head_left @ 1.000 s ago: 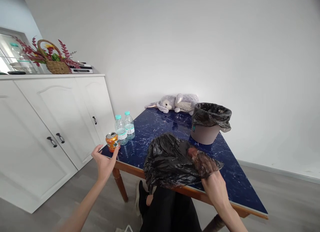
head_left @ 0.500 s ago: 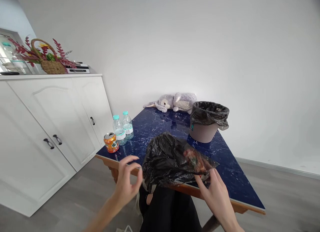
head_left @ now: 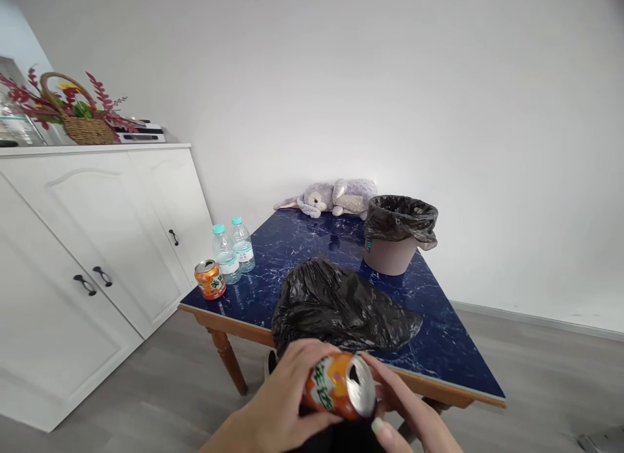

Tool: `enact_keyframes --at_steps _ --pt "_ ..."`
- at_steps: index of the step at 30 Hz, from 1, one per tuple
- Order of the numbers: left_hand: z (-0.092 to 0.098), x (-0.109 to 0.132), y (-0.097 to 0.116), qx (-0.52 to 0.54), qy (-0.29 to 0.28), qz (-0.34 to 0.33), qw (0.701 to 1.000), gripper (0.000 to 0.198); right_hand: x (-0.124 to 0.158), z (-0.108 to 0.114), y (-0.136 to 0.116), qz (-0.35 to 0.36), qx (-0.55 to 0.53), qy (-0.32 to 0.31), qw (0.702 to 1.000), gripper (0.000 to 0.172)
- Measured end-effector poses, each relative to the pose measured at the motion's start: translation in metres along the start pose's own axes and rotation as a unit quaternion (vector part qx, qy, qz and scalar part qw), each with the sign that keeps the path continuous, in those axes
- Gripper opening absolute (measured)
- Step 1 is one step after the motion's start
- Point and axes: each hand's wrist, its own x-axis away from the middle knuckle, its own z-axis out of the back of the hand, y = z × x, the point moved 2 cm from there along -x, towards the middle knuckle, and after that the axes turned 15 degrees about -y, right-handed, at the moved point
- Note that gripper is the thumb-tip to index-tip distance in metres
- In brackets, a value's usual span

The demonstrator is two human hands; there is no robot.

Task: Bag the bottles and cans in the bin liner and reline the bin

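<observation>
In front of me my left hand is wrapped round an orange drink can. It lies tilted, its opened silver top facing right and toward me. My right hand is closed about the top end, its fingers behind the rim and its thumb near the lower edge. Just beyond lies a crumpled black plastic bag on the table; its contents are hidden.
On the blue marbled table, a second orange can stands left beside two clear bottles with teal caps. A black-lined bin stands right, and a plush rabbit lies behind. A white cabinet stands left.
An orange can has come out of the black bag and is now between my hands. My left hand, empty before, has moved right onto it. The bag lies flatter, released by my right hand.
</observation>
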Motion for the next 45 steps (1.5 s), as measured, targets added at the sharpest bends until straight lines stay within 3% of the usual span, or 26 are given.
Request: enact_keyframes --at_steps 2,5,7,9,12,16,19,22,24,26,28,30,32,33,35,45 --pt "0.015 0.004 -0.022 0.072 0.093 0.052 0.992 0.069 -0.008 0.009 0.007 -0.009 0.0 -0.006 1.0 0.065" --pt "0.046 0.007 -0.065 0.174 0.237 0.116 0.949 0.07 -0.023 0.027 0.025 -0.03 0.008 0.04 0.999 0.06" --pt "0.065 0.004 -0.098 0.197 0.301 0.135 0.923 0.074 -0.034 0.037 0.037 -0.022 0.001 0.063 0.998 0.057" --pt "0.08 0.0 -0.132 0.17 0.341 0.163 0.91 0.08 -0.045 0.047 0.045 -0.004 0.008 0.093 0.996 0.052" --pt "0.092 -0.005 -0.178 0.116 0.39 0.213 0.888 0.084 -0.059 0.062 0.054 0.032 0.077 0.193 0.978 0.042" --pt "0.095 -0.012 -0.214 0.057 0.411 0.235 0.879 0.082 -0.077 0.081 0.072 0.057 0.172 0.286 0.941 0.04" --pt "0.096 -0.017 -0.222 0.041 0.416 0.244 0.875 0.083 -0.085 0.092 0.099 0.038 0.163 0.291 0.942 0.044" --pt "0.095 -0.018 -0.218 0.04 0.403 0.251 0.879 0.087 -0.088 0.1 0.132 -0.008 0.084 0.272 0.959 0.048" --pt "0.089 -0.012 -0.207 0.03 0.401 0.237 0.885 0.091 -0.088 0.102 0.149 -0.035 0.032 0.264 0.963 0.049" --pt "0.079 0.0 -0.189 -0.01 0.433 0.223 0.873 0.089 -0.086 0.101 0.16 -0.049 0.007 0.263 0.964 0.05" --pt "0.066 0.014 -0.169 -0.05 0.453 0.213 0.864 0.075 -0.085 0.1 0.162 -0.053 0.008 0.267 0.962 0.05" --pt "0.053 0.022 -0.155 -0.036 0.374 0.2 0.905 0.054 -0.085 0.098 0.16 -0.058 0.028 0.271 0.96 0.049" --pt "0.044 0.023 -0.15 0.014 0.247 0.193 0.949 0.047 -0.085 0.096 0.157 -0.069 0.063 0.271 0.958 0.049" --pt "0.043 0.021 -0.151 0.036 0.202 0.194 0.959 0.048 -0.085 0.096 0.156 -0.074 0.08 0.268 0.957 0.049" --pt "0.047 0.016 -0.158 0.061 0.178 0.199 0.962 0.052 -0.084 0.096 0.155 -0.076 0.098 0.265 0.956 0.048" --pt "0.08 0.0 -0.203 0.081 0.223 0.214 0.948 0.051 -0.085 0.095 0.158 -0.061 0.133 0.265 0.953 0.045"
